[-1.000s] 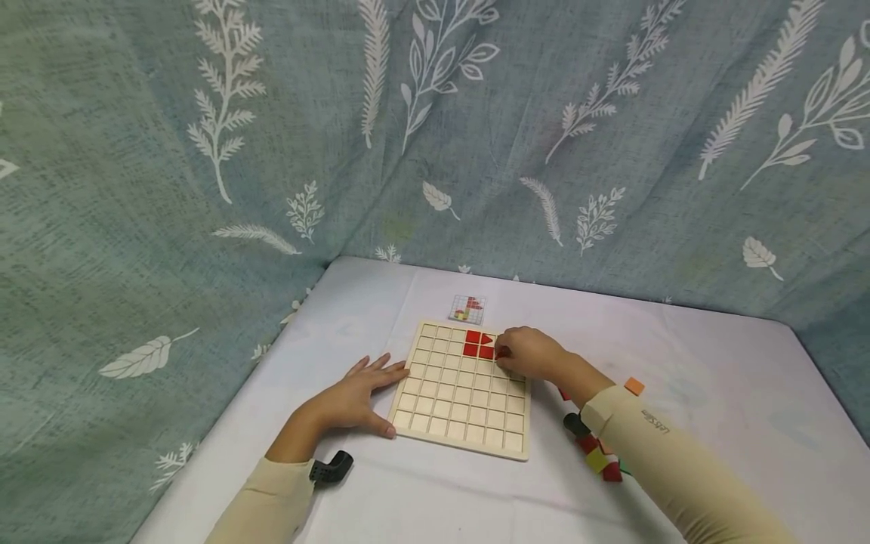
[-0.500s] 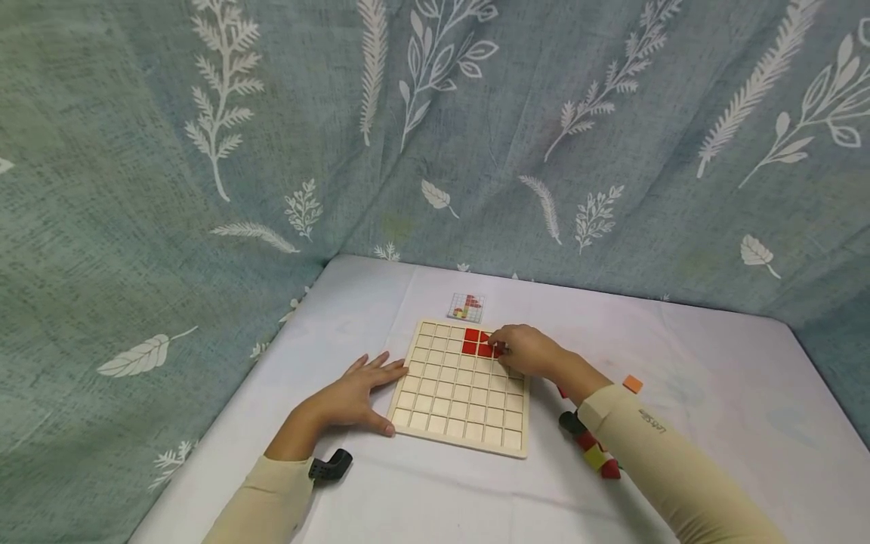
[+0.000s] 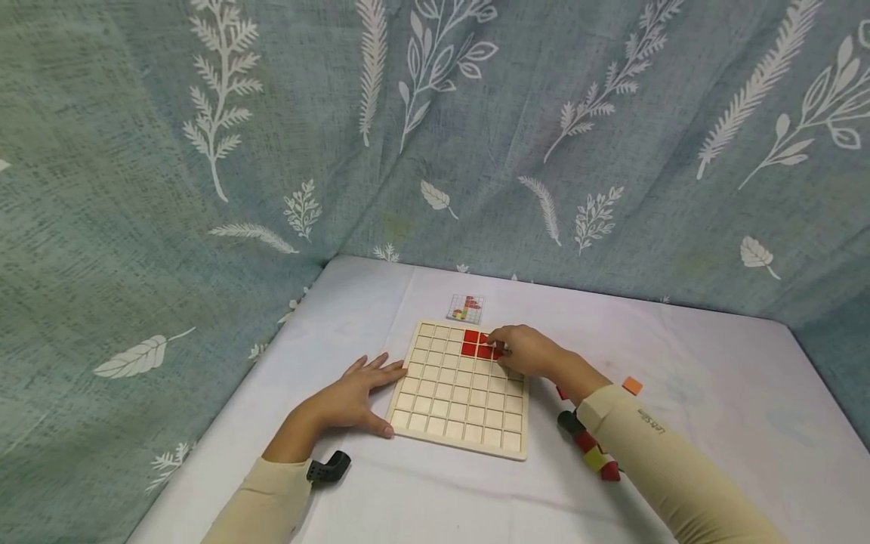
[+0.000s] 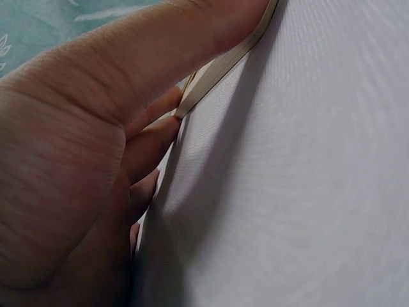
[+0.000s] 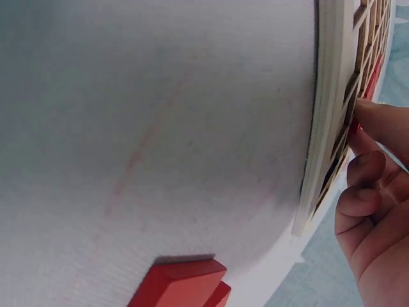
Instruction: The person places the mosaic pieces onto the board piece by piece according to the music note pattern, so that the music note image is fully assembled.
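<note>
A square wooden grid board (image 3: pixel 451 393) lies on the white table. Spread along its left side, my left hand (image 3: pixel 353 397) touches the frame with straight fingers and the thumb near the front corner; the left wrist view shows them against the board's edge (image 4: pixel 220 71). My right hand (image 3: pixel 533 351) is over the upper right cells. Its thumb and a finger pinch a small red tile (image 5: pixel 354 126) down at the grid, mostly hidden behind them. Left of these fingertips, several red tiles (image 3: pixel 470 349) sit in cells, one partly covered by a finger.
Behind the board lies a small pattern card (image 3: pixel 466 308). Right of it, near the right forearm, are a yellow tile (image 3: pixel 594 459), red blocks (image 3: pixel 609 471) and an orange tile (image 3: pixel 632 385). A leaf-patterned curtain (image 3: pixel 435 227) hangs behind the table.
My right fingers have shifted slightly left, one now reaching over the neighbouring red tile in the top row. The left hand stays in place at the board.
</note>
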Available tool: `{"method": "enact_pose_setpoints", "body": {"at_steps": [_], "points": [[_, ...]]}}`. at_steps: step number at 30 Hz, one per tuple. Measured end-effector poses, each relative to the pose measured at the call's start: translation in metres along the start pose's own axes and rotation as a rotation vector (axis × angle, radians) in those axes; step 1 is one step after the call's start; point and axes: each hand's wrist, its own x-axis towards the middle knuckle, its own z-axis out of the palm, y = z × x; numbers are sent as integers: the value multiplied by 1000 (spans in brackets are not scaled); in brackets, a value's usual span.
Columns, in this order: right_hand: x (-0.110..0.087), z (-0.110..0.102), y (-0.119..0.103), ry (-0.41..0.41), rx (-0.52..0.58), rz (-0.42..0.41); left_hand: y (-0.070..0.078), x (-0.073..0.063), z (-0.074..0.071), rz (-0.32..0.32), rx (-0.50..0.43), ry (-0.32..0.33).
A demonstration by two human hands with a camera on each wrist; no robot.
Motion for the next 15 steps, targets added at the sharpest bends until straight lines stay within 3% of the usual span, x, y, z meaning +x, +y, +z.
{"method": "enact_pose_setpoints", "body": {"at_steps": [15], "points": [[-6, -8, 3, -15, 37, 33, 0, -2, 0, 11, 9, 9]]}}
